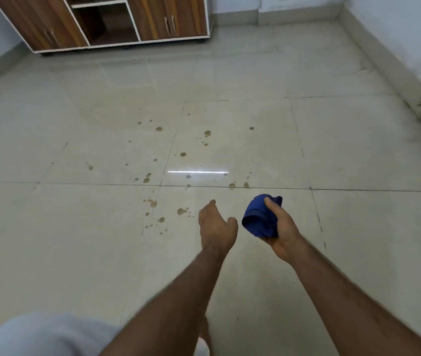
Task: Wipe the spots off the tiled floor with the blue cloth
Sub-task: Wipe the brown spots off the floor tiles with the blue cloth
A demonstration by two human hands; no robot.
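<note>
The blue cloth (259,217) is bunched into a wad in the right hand (280,231), thumb over the top and fingers curled under it, held up off the tiled floor (358,150) rather than pressed to it. The left hand (217,227) is beside it, open and empty, thumb apart from the fingers. Ahead of both hands the brown spots (182,211) lie scattered over several tiles, the nearest cluster just left of the left hand, more beyond the grout line around the bright streak of reflected light (196,172). None look smeared or thinned, though the glare may hide some. So I'd judge the wiping hasn't begun; every spot is left to do. A wooden cabinet (101,21) stands against the far wall.
</note>
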